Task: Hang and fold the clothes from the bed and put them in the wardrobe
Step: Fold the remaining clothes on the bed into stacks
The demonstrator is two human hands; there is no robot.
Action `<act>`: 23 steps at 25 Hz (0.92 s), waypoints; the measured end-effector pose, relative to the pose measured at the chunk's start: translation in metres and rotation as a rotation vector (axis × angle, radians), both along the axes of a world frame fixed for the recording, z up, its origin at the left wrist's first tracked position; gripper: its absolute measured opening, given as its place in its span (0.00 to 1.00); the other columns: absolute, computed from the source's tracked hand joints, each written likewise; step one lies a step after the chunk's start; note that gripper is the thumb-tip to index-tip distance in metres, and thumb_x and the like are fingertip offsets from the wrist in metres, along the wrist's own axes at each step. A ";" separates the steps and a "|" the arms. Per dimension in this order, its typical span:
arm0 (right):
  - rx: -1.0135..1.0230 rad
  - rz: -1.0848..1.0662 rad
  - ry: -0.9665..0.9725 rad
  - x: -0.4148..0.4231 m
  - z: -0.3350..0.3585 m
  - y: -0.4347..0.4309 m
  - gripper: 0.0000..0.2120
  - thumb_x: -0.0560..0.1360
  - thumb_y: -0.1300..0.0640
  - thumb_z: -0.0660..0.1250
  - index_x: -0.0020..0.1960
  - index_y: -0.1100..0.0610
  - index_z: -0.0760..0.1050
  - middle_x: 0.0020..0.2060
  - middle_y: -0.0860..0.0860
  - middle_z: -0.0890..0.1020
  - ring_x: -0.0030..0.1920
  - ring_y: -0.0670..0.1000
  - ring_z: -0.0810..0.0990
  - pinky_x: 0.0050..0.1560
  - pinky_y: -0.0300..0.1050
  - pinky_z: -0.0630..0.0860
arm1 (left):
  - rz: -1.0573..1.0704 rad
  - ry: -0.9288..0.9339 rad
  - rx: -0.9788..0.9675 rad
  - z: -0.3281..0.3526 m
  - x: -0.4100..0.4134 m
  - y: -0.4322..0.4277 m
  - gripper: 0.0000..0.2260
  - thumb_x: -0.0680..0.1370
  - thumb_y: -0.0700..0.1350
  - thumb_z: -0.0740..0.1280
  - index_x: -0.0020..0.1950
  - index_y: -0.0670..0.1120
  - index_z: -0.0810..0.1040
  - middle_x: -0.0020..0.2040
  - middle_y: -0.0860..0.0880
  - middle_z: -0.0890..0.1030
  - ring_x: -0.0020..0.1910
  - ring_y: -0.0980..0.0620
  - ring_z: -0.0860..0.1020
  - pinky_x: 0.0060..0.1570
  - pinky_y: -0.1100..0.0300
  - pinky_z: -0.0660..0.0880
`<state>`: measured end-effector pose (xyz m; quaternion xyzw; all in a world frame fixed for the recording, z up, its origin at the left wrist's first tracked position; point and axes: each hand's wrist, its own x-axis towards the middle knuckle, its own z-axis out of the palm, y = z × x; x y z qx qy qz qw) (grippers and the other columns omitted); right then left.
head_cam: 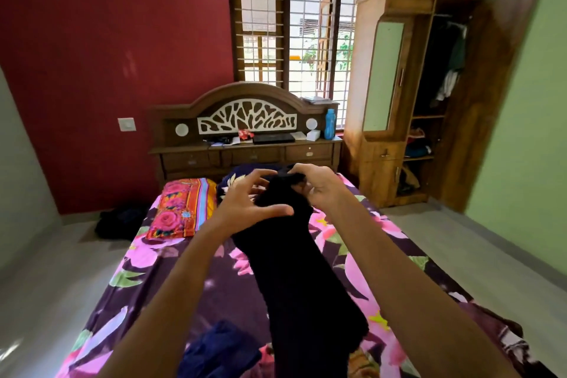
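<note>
The left hand (252, 200) is curling spread fingers and thumb round the upper part of a black garment (296, 273), and the right hand (320, 189) is pinching its top edge. The garment is hanging down over the floral bed (138, 279).

My 2 arms outstretched: left hand (252, 197) curls round a dark garment (300, 270), right hand (320, 189) pinches its top.

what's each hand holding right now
Left hand: fingers and thumb curled round the black garment.
Right hand: grips the black garment's top.
</note>
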<state>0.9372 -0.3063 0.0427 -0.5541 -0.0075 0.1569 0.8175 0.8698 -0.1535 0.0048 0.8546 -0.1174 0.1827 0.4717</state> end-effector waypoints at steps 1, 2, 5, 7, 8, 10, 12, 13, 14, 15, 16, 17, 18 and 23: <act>0.011 0.013 0.009 -0.001 0.001 -0.002 0.05 0.73 0.72 0.63 0.40 0.66 0.73 0.35 0.59 0.78 0.28 0.53 0.80 0.26 0.39 0.78 | -0.010 0.011 0.150 0.002 0.002 -0.003 0.33 0.60 0.58 0.79 0.62 0.56 0.72 0.53 0.54 0.78 0.50 0.59 0.78 0.50 0.64 0.76; 0.027 0.033 0.018 -0.002 0.000 -0.003 0.04 0.73 0.72 0.63 0.41 0.66 0.73 0.37 0.60 0.78 0.29 0.54 0.80 0.27 0.40 0.79 | 0.025 -0.011 0.255 0.003 0.005 -0.005 0.33 0.62 0.55 0.79 0.64 0.54 0.71 0.53 0.53 0.78 0.51 0.58 0.78 0.51 0.64 0.75; 0.074 0.150 0.029 -0.004 -0.002 -0.013 0.02 0.74 0.70 0.65 0.46 0.67 0.76 0.41 0.60 0.80 0.34 0.53 0.83 0.35 0.41 0.81 | 0.141 -0.144 0.323 0.006 0.012 -0.014 0.19 0.71 0.43 0.72 0.61 0.45 0.76 0.51 0.46 0.82 0.51 0.50 0.79 0.52 0.59 0.74; -0.024 0.264 -0.091 -0.007 -0.002 -0.025 0.10 0.73 0.65 0.69 0.54 0.64 0.77 0.44 0.56 0.83 0.40 0.50 0.83 0.37 0.40 0.81 | 0.246 -0.216 0.292 0.010 0.014 -0.018 0.11 0.73 0.40 0.66 0.55 0.42 0.79 0.48 0.44 0.83 0.48 0.47 0.80 0.48 0.55 0.74; -0.112 0.310 -0.190 -0.009 -0.001 -0.030 0.13 0.73 0.62 0.70 0.57 0.61 0.77 0.44 0.53 0.83 0.42 0.48 0.83 0.35 0.39 0.79 | 0.290 -0.209 0.228 0.015 0.016 -0.018 0.09 0.75 0.38 0.65 0.53 0.41 0.79 0.47 0.43 0.83 0.46 0.48 0.79 0.44 0.58 0.72; -0.269 0.375 -0.346 -0.014 -0.001 -0.036 0.15 0.72 0.57 0.72 0.58 0.58 0.77 0.44 0.50 0.83 0.43 0.47 0.83 0.35 0.38 0.77 | 0.315 -0.142 0.070 0.028 0.020 -0.020 0.07 0.76 0.36 0.63 0.52 0.41 0.79 0.46 0.44 0.81 0.44 0.49 0.77 0.39 0.61 0.69; -0.373 0.396 -0.418 -0.017 -0.001 -0.032 0.17 0.70 0.56 0.74 0.58 0.57 0.76 0.46 0.52 0.83 0.47 0.50 0.83 0.42 0.42 0.80 | 0.310 -0.080 -0.005 0.037 0.023 -0.024 0.07 0.77 0.38 0.62 0.51 0.41 0.79 0.45 0.45 0.81 0.46 0.48 0.78 0.43 0.57 0.73; -0.442 0.371 -0.460 -0.016 -0.001 -0.029 0.19 0.70 0.58 0.74 0.58 0.57 0.75 0.48 0.53 0.82 0.49 0.51 0.83 0.45 0.42 0.80 | 0.327 -0.057 0.000 0.038 0.025 -0.026 0.07 0.77 0.39 0.63 0.51 0.42 0.80 0.45 0.45 0.81 0.46 0.48 0.79 0.46 0.54 0.74; -0.524 0.327 -0.515 -0.014 -0.001 -0.027 0.19 0.70 0.59 0.74 0.59 0.58 0.75 0.48 0.53 0.82 0.50 0.52 0.82 0.46 0.42 0.79 | 0.351 -0.038 0.019 0.038 0.024 -0.028 0.07 0.77 0.41 0.64 0.51 0.42 0.79 0.44 0.45 0.81 0.45 0.48 0.78 0.46 0.54 0.75; -0.596 0.280 -0.580 -0.010 -0.002 -0.027 0.17 0.71 0.61 0.72 0.59 0.58 0.75 0.48 0.52 0.81 0.52 0.52 0.81 0.47 0.41 0.78 | 0.362 -0.031 0.031 0.037 0.024 -0.028 0.06 0.77 0.42 0.65 0.50 0.42 0.79 0.43 0.46 0.81 0.43 0.50 0.78 0.43 0.56 0.75; -0.644 0.251 -0.632 -0.007 -0.002 -0.029 0.15 0.73 0.62 0.70 0.59 0.58 0.75 0.49 0.52 0.80 0.53 0.51 0.80 0.48 0.40 0.77 | 0.354 -0.029 0.031 0.035 0.022 -0.027 0.06 0.77 0.43 0.66 0.49 0.42 0.79 0.41 0.47 0.80 0.40 0.51 0.78 0.39 0.61 0.73; -0.658 0.247 -0.642 -0.003 0.000 -0.034 0.13 0.74 0.62 0.69 0.58 0.58 0.76 0.49 0.53 0.80 0.53 0.51 0.79 0.50 0.41 0.77 | 0.328 -0.031 0.035 0.035 0.022 -0.023 0.05 0.76 0.44 0.68 0.46 0.43 0.79 0.38 0.48 0.79 0.38 0.53 0.77 0.34 0.65 0.71; -0.645 0.261 -0.609 0.000 0.004 -0.039 0.11 0.75 0.62 0.68 0.58 0.58 0.76 0.50 0.55 0.80 0.52 0.51 0.80 0.52 0.42 0.77 | 0.299 -0.022 0.068 0.037 0.020 -0.019 0.04 0.74 0.45 0.70 0.44 0.44 0.79 0.36 0.49 0.79 0.35 0.54 0.77 0.31 0.68 0.70; -0.597 0.249 -0.419 0.007 0.022 -0.054 0.07 0.76 0.58 0.67 0.53 0.58 0.77 0.44 0.53 0.82 0.44 0.47 0.82 0.43 0.38 0.77 | 0.155 0.224 0.209 0.042 0.018 0.000 0.06 0.73 0.41 0.70 0.49 0.45 0.78 0.41 0.47 0.77 0.40 0.51 0.77 0.36 0.64 0.75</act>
